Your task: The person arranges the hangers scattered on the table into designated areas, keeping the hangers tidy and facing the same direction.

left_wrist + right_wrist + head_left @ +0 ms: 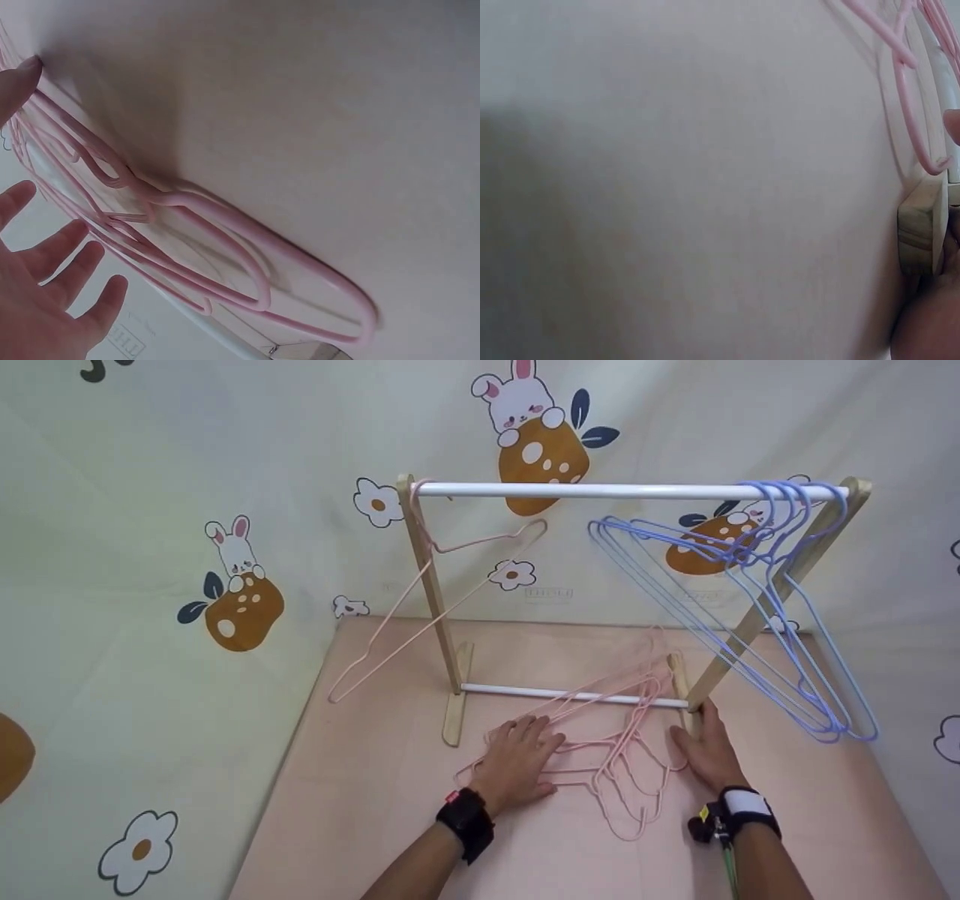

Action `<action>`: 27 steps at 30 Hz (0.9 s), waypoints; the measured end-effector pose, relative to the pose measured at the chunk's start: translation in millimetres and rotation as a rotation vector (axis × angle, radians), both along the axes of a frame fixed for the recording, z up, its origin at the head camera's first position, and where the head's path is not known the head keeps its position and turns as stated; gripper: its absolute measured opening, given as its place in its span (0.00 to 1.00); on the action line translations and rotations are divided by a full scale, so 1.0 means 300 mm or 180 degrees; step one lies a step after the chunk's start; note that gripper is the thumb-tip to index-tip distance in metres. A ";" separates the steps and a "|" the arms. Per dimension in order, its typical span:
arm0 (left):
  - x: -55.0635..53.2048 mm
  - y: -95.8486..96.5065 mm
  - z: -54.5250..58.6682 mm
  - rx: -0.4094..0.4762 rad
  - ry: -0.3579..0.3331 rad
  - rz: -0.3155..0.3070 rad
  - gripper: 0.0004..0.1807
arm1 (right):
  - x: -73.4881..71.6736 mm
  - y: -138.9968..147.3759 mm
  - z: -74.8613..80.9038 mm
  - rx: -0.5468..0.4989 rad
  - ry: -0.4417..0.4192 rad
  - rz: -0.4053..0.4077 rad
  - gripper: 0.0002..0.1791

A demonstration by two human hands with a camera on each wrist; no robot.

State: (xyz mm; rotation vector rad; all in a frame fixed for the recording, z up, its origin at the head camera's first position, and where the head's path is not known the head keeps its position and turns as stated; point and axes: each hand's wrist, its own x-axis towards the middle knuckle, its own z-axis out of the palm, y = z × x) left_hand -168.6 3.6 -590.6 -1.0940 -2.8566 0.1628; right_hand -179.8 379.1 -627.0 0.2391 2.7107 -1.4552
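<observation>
My left hand (517, 765) lies over a heap of pink wire clothes hangers (600, 771) on the table. In the left wrist view its fingers (67, 270) are spread and fairly straight, with the hangers running between them and the thumb (19, 86). My right hand (712, 746) holds the right foot of a wood-and-white garment rack (630, 491), thumb to one side and fingers to the other. The end of that wooden foot (921, 229) shows against the hand in the right wrist view, close to a pink hanger hook (911, 127).
Several blue hangers (787, 615) hang at the right end of the rack's top bar, and one pink hanger (435, 622) at its left end. A low white bar (517, 690) joins the feet. Printed cloth (300, 465) stands behind and left of the pink tabletop (360, 802).
</observation>
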 end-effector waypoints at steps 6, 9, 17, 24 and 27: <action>-0.004 0.003 0.000 -0.0021 0.0079 -0.0074 0.38 | 0.001 0.007 -0.010 -0.0013 0.0101 0.0016 0.48; -0.002 0.001 0.003 0.0071 0.0138 -0.0135 0.35 | 0.001 0.009 -0.013 0.0008 0.0145 0.0024 0.47; -0.001 -0.004 0.007 0.0308 0.0047 -0.0184 0.32 | 0.002 0.007 -0.006 0.0053 0.0143 0.0002 0.48; -0.007 -0.002 0.003 0.0312 -0.0077 -0.0120 0.31 | 0.003 0.002 -0.005 0.0049 0.0161 -0.0010 0.47; -0.009 -0.005 0.001 0.0294 -0.0079 -0.0070 0.31 | 0.004 0.002 -0.005 0.0046 0.0177 -0.0003 0.47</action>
